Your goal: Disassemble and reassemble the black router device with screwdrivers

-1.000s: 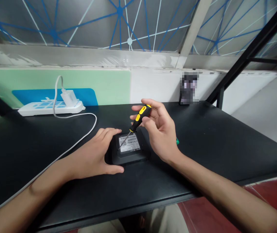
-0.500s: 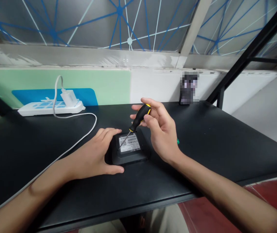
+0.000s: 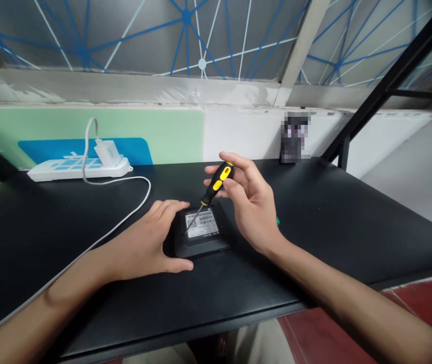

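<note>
A black, square-cornered electronic device (image 3: 200,248) with a white printed label lies flat on the black table (image 3: 337,217). My left hand (image 3: 151,237) holds it from the left, fingers along the far edge and thumb by the near edge. In my right hand (image 3: 251,202), thumb and fingertips pinch the handle of a black and yellow screwdriver (image 3: 219,182). Its shaft slants down leftward, the tip meeting the device near the label's left corner. Whether a screw sits under the tip is too small to tell. Something small and green (image 3: 278,221) shows behind my right hand, mostly hidden.
A white power strip (image 3: 56,171) with a plugged-in charger (image 3: 107,152) stands at the back left. From it a white cable (image 3: 140,202) runs forward past my left forearm. A pixelated dark upright object (image 3: 293,139) leans at the wall, back right.
The screwdriver handle has turned about its axis, so its yellow patches now face me. My left hand and the device have stayed in place.
</note>
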The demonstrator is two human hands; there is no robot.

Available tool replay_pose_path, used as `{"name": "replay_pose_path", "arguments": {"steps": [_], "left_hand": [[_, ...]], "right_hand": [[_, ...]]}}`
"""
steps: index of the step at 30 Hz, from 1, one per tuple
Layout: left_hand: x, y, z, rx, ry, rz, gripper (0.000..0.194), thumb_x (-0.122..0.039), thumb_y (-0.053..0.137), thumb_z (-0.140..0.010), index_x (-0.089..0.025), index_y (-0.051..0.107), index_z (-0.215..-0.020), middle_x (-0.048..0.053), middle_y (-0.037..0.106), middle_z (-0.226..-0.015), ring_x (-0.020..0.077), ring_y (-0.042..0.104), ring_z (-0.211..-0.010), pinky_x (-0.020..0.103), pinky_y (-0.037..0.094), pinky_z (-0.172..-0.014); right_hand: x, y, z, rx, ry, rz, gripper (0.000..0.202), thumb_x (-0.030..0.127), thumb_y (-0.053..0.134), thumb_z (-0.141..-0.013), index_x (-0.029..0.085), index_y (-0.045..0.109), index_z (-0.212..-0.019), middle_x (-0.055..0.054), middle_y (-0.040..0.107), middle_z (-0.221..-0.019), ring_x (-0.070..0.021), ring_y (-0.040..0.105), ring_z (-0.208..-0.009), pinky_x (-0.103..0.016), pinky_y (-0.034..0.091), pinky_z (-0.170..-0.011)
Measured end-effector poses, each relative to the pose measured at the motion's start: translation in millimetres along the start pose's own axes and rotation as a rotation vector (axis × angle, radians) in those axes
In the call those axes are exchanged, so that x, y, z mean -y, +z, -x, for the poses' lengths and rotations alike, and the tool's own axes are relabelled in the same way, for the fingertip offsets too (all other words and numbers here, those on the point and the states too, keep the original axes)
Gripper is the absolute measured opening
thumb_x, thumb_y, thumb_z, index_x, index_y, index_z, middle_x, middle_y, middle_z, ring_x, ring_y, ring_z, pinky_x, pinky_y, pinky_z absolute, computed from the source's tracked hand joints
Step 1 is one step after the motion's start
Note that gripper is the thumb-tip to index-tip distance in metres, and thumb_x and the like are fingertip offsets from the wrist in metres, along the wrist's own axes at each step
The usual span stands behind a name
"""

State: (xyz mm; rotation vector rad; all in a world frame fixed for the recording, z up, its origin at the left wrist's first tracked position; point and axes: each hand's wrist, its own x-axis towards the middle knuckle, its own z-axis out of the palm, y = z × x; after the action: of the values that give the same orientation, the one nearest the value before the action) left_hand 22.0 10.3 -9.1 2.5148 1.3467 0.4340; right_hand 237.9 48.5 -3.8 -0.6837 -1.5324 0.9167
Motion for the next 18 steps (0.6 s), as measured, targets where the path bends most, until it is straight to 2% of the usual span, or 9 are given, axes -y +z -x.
{"name": "replay_pose_path", "arguments": {"steps": [4, 8, 12, 15, 18], "left_hand": [[-0.6, -0.5, -0.2, -0.017, 0.009, 0.014, 0.088, -0.055, 0.082, -0.071, -0.022, 0.042, -0.142, 0.016, 0.054, -0.142, 0.0420, 0.053, -0.129, 0.058, 0.047, -0.107], [0.0, -0.1, 0.4, 0.001, -0.006, 0.007, 0.089, -0.054, 0.082, -0.071, -0.019, 0.042, -0.142, 0.018, 0.053, -0.142, 0.0425, 0.051, -0.130, 0.058, 0.046, -0.108], [2.2, 1.1, 1.7, 0.005, -0.002, 0.007, 0.092, -0.055, 0.081, -0.072, -0.018, 0.039, -0.145, 0.018, 0.050, -0.146, 0.0428, 0.048, -0.134, 0.058, 0.045, -0.110], [2.6, 0.9, 2.1, -0.010, 0.001, 0.016, 0.091, -0.054, 0.082, -0.072, -0.020, 0.040, -0.144, 0.017, 0.050, -0.146, 0.0427, 0.049, -0.133, 0.058, 0.045, -0.110], [1.5, 0.1, 1.5, -0.011, 0.002, 0.015, 0.089, -0.054, 0.081, -0.071, -0.020, 0.041, -0.143, 0.018, 0.051, -0.144, 0.0429, 0.051, -0.131, 0.060, 0.046, -0.108]], "right_hand": [[-0.2, 1.0, -0.4, -0.010, -0.030, 0.005, 0.030, 0.038, 0.059, -0.096, 0.032, 0.053, -0.124, -0.002, 0.065, -0.110, -0.0159, 0.069, -0.093, -0.033, 0.061, -0.076], [-2.4, 0.1, -2.7, -0.048, -0.071, 0.016, 0.027, 0.035, 0.067, -0.091, 0.031, 0.057, -0.116, 0.001, 0.060, -0.094, -0.0136, 0.063, -0.080, -0.030, 0.061, -0.068], [-1.0, -1.5, -4.5, -0.044, -0.017, -0.047, 0.025, 0.029, 0.062, -0.093, 0.029, 0.056, -0.118, -0.001, 0.069, -0.107, -0.0152, 0.069, -0.091, -0.032, 0.063, -0.075], [-0.1, -1.7, -4.5, -0.023, 0.051, -0.079, 0.029, 0.030, 0.056, -0.095, 0.029, 0.053, -0.124, -0.003, 0.071, -0.117, -0.0177, 0.072, -0.099, -0.036, 0.064, -0.081], [-2.8, -1.0, -2.8, 0.033, 0.053, -0.058, 0.039, 0.034, 0.060, -0.094, 0.031, 0.049, -0.132, -0.003, 0.070, -0.119, -0.0179, 0.072, -0.096, -0.038, 0.065, -0.081]]}}
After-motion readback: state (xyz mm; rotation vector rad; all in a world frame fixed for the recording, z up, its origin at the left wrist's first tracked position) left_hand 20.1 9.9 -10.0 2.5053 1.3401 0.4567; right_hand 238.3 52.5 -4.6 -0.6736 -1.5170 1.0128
